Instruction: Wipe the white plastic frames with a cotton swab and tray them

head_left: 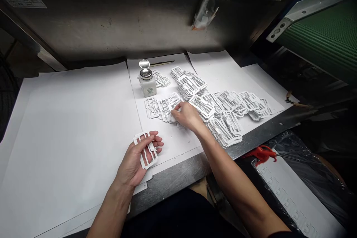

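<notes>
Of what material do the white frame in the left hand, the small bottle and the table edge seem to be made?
White frame: probably matte plastic, perhaps stiff card; thin, flat, even bars.
Small bottle: cloudy white walls suggest plastic, though glass is possible; raised lid looks polished metal, from its bright highlights.
Table edge: apparently bare steel, from its dull grey sheen.

A hand could pass easily, I'd say, over the white paper (80, 119) left of the pump bottle (148, 87). Right of the bottle, heaped white frames (191, 85) crowd the way; more lie just in front of it, the right hand (187, 115) at them. Well in front of it, the left hand (134, 160) takes up room. Behind it, a metal wall (125, 26) stops any reach.
</notes>
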Tool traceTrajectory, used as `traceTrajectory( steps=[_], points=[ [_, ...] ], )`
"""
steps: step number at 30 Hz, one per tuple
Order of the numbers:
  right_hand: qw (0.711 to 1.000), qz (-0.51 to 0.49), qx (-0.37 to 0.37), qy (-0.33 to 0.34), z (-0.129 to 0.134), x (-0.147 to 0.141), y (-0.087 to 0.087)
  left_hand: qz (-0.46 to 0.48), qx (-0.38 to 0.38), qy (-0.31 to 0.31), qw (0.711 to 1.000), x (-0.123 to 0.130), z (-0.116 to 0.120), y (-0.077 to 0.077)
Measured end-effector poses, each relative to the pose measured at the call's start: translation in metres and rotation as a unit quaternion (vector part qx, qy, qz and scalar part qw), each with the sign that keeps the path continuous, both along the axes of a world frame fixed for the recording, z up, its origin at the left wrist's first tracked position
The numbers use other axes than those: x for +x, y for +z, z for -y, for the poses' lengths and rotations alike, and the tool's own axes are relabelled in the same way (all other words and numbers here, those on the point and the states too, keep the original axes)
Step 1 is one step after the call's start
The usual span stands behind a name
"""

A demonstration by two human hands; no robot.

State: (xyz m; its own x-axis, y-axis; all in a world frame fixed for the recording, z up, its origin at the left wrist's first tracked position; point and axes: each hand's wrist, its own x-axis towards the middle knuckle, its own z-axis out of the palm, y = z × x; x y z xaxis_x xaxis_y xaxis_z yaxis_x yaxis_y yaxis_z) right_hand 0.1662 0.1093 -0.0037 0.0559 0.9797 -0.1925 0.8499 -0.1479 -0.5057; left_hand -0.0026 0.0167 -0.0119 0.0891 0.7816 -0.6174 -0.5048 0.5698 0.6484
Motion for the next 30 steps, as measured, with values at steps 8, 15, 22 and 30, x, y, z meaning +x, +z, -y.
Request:
traceTrajectory(
  steps=[8,15,22,30],
  points=[
    [0.996,-0.077,-0.014,0.031,-0.009,-0.004,-0.006,-0.02,0.008,0.01,1.0,-0.001,0.001,0.001],
    [0.964,-0.246,-0.078,0.064,0.016,0.009,0.003,-0.081,0.043,0.012,0.996,-0.002,-0.003,0.002],
    [0.884,-0.418,-0.186,0.096,0.063,0.02,0.008,-0.098,0.103,-0.02,0.99,-0.001,-0.001,0.005],
    [0.868,-0.492,-0.062,-0.011,0.097,0.034,0.007,-0.144,0.073,-0.007,0.987,-0.001,0.02,0.01]
  ],
)
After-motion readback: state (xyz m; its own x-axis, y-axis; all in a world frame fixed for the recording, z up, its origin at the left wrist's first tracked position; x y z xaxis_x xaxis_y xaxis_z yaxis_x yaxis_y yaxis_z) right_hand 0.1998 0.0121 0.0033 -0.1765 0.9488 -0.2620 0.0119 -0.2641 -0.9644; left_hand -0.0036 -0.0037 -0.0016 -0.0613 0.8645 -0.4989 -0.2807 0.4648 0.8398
